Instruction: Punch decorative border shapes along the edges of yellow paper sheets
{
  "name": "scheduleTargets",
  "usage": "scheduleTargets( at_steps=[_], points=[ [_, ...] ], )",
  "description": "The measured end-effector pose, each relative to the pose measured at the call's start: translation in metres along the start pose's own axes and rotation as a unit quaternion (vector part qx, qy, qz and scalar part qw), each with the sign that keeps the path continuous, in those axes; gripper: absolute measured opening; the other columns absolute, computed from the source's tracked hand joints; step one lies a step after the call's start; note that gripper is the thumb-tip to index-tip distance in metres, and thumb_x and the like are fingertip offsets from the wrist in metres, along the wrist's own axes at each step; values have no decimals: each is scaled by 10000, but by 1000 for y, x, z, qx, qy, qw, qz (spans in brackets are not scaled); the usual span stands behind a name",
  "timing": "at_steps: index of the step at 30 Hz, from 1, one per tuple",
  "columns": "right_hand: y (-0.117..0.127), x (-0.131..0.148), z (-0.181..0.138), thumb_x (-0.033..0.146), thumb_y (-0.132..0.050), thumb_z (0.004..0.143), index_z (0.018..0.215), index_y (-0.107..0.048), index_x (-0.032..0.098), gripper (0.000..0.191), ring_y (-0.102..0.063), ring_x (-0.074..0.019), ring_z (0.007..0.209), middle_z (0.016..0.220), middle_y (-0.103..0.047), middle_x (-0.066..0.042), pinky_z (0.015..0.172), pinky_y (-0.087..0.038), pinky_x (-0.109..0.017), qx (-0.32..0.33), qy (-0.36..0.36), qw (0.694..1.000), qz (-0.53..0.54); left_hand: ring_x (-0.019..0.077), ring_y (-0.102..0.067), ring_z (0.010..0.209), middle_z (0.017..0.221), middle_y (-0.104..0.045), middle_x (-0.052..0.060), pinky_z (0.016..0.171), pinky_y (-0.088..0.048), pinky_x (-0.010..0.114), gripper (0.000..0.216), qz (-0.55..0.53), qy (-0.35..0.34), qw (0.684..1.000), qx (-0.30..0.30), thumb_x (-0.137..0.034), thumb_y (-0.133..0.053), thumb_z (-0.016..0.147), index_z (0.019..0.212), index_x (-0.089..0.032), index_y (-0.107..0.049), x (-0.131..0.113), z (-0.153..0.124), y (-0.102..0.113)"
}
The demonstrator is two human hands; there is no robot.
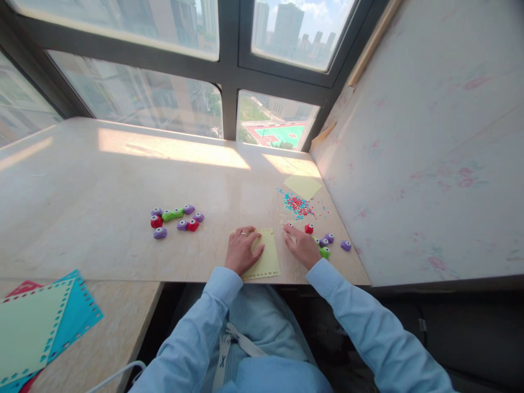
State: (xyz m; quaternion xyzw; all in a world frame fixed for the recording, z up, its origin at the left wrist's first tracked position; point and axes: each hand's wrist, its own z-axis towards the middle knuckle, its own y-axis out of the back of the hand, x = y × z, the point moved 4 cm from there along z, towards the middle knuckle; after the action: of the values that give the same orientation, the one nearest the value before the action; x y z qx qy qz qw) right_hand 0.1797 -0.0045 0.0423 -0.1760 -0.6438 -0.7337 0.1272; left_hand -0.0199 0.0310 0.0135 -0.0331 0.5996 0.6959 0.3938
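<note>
Smooth, faintly veined ledge (123, 188) beneath dark window frames (230, 71), bounded by a floral-papered wall (429, 136). Overlapping perforated sheets (33, 322) lie at lower left. Yellow paper (268, 254), rectangular, edged with cut-outs, lies flat under the left hand (244, 251), thumb spread from its fingers. Right hand (302, 246) curls just beside; whether its fingertips pinch anything cannot be told. Glossy, rounded, eye-marked pieces (177, 213) form two clusters; red and blue confetti (298, 205) lies scattered beyond.
</note>
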Motion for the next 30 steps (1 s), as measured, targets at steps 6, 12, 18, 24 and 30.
scheduleTargets(
  at_steps=[6,12,18,24,30],
  points=[
    [4,-5,-2,243,-451,885,1150,-686,185,359,-627,-144,591,1077,-752,-62,688,-557,-304,-45,-24,995,89,298,-541,1158,1229,-644,87,948,-425,491,227,-6,-2,1000,0,-332,-657,835,1044,-249,-690,0,0,0],
    [17,-9,4,176,-463,865,1220,-630,132,395,-626,-226,1078,1268,-633,-146,909,-523,-354,-94,3,995,25,302,-536,1157,1226,-643,89,949,-424,496,223,-13,-1,1000,0,-324,-662,830,1038,-252,-693,0,1,0],
    [7,-3,15,151,-462,913,1236,-631,225,372,-595,-180,1166,1446,-512,-66,909,-510,-269,52,51,987,-146,298,-542,1150,1223,-644,85,941,-429,487,219,-6,-1,1000,1,-323,-663,830,1034,-250,-694,0,1,1],
    [19,-8,7,207,-433,957,1157,-663,187,305,-650,-200,1051,1401,-546,-111,839,-518,-293,46,-22,973,-224,298,-540,1160,1221,-652,84,940,-424,486,219,-8,-1,1000,-3,-318,-669,829,1033,-243,-692,0,0,1],
    [20,10,-1,251,-453,969,1222,-626,213,309,-647,-171,1001,1274,-589,-97,780,-503,-253,67,12,965,-255,304,-540,1153,1225,-650,87,937,-423,494,221,-13,-3,1000,-5,-320,-663,830,1036,-245,-694,0,0,0]
  ],
)
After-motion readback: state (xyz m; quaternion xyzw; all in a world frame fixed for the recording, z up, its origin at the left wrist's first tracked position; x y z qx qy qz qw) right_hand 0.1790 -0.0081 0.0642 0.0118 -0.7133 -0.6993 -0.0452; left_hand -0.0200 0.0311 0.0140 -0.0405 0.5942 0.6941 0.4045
